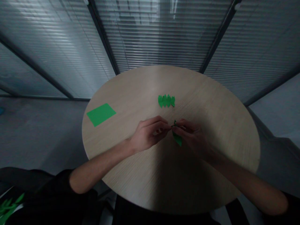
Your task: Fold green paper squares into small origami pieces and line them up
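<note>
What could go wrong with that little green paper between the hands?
The small green paper piece is pinched between the left hand and right hand, so pulling too hard might tear or crease it. Its lower end hangs loose, so it could perhaps slip and fall. The zigzag green paper strip lies close by on the table, where a careless movement could knock it.

Support surface: a round table (206,93) with a light oak-veneer top, its fine grain running across. Two items rest directly on the top: a flat rectangular green paper sheet (101,114), near the left edge, and a pleated green paper strip (166,101), near the centre, well apart from the sheet.
</note>
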`<state>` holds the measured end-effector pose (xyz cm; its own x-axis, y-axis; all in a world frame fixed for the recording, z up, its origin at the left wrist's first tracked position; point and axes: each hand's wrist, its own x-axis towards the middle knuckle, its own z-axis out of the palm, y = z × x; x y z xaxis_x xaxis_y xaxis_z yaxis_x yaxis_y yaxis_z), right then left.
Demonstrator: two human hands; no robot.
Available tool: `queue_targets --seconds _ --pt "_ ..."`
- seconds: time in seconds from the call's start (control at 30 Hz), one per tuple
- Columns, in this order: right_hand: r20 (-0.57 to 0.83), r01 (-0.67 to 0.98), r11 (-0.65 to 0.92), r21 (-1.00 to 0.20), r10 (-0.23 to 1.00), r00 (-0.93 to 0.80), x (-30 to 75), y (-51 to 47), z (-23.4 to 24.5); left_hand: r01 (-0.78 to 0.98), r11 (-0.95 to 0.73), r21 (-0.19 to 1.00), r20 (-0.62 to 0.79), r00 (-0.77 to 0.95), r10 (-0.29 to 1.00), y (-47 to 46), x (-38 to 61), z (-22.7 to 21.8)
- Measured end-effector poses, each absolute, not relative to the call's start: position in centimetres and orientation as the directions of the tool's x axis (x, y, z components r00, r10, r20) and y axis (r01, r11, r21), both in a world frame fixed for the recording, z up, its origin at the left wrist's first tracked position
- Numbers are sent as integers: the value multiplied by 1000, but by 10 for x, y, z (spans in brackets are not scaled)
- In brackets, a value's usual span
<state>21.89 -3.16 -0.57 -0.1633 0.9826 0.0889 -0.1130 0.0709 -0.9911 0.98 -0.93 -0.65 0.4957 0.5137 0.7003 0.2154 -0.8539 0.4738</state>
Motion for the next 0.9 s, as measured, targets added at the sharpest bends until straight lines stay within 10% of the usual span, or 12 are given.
queue_targets --seconds 0.9 --pt "-6 -123 -31 -992 981 -195 221 -30 -5 407 -851 331 730 461 504 -16 13 -10"
